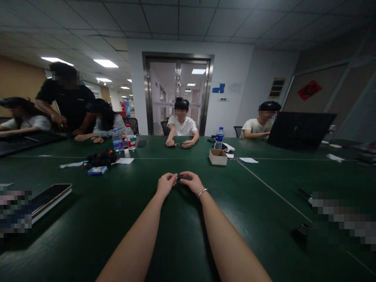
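Both my arms reach forward over the dark green table [188,235]. My left hand [166,184] and my right hand [191,182] meet in the middle, fingers curled and pinched together on a small dark object [179,178] held between them. The object is too small and dark to name. A thin bracelet [202,192] circles my right wrist.
A small cardboard box [217,157] stands beyond my hands. A phone [49,196] lies at the left, a pile of dark parts [101,158] and water bottles [118,140] further back. A laptop [299,129] stands at the right. Several people sit around the table's far side.
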Demonstrator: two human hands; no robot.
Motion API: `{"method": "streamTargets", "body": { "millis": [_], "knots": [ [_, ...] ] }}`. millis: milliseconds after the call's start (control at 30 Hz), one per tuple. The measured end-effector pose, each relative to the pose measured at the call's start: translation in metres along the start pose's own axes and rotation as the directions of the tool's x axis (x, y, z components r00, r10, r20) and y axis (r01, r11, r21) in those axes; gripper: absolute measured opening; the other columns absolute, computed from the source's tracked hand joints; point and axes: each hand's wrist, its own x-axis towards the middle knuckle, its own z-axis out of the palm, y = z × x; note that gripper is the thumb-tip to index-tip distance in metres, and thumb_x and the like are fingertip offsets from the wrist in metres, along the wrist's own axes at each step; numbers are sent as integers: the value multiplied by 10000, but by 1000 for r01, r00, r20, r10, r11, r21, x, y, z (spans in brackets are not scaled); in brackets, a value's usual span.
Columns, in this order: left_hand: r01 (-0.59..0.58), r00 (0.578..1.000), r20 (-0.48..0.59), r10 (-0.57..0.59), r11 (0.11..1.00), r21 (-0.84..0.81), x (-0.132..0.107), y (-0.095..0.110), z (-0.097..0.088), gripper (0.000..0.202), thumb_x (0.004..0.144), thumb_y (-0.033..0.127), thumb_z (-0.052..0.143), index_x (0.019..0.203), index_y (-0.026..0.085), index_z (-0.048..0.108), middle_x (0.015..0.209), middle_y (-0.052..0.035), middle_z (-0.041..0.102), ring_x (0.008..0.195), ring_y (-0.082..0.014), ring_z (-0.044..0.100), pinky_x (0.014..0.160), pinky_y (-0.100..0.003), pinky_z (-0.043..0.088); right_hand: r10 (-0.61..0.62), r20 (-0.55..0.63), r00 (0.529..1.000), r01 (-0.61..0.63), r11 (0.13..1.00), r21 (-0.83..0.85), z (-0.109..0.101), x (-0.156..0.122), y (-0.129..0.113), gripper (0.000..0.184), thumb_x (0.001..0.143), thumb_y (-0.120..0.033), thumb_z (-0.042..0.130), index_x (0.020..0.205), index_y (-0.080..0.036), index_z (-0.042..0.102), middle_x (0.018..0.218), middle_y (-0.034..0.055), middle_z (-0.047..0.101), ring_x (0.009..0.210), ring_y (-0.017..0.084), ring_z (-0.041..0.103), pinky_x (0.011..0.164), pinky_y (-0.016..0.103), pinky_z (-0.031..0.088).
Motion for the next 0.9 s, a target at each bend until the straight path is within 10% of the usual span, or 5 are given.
{"method": "streamTargets", "body": {
  "millis": [200,533,733,900],
  "knots": [
    [-62,996,51,71,987,-151,-1,2,-3,369,688,371,624,1005,185,593,998,-80,618,838,-169,601,668,-258,492,9,-20,1000,-8,1000,19,-1,0,0,316,579,-204,675,890,-169,631,806,15,601,614,120,595,653,283,484],
    [-33,999,14,33,998,46,0,-2,-2,355,757,470,501,813,147,636,677,-37,611,604,-137,567,571,-244,455,-2,-19,1000,2,999,-37,-1,0,-2,335,550,-177,676,883,-167,642,832,20,608,653,121,576,676,282,471],
    [-105,994,22,107,992,-74,-3,1,0,320,740,334,567,1029,200,591,1010,-76,612,789,-158,602,632,-250,492,13,-28,1000,-13,1000,0,0,0,-3,314,569,-176,657,881,-162,626,810,13,603,639,125,596,664,275,464],
    [-124,990,60,128,990,-61,-1,-1,-2,248,731,316,573,925,173,634,873,-61,645,756,-151,601,663,-249,488,12,-21,1000,-12,1000,8,1,-1,-3,320,565,-166,655,883,-158,621,801,11,604,611,114,583,633,261,460]
  ]
}}
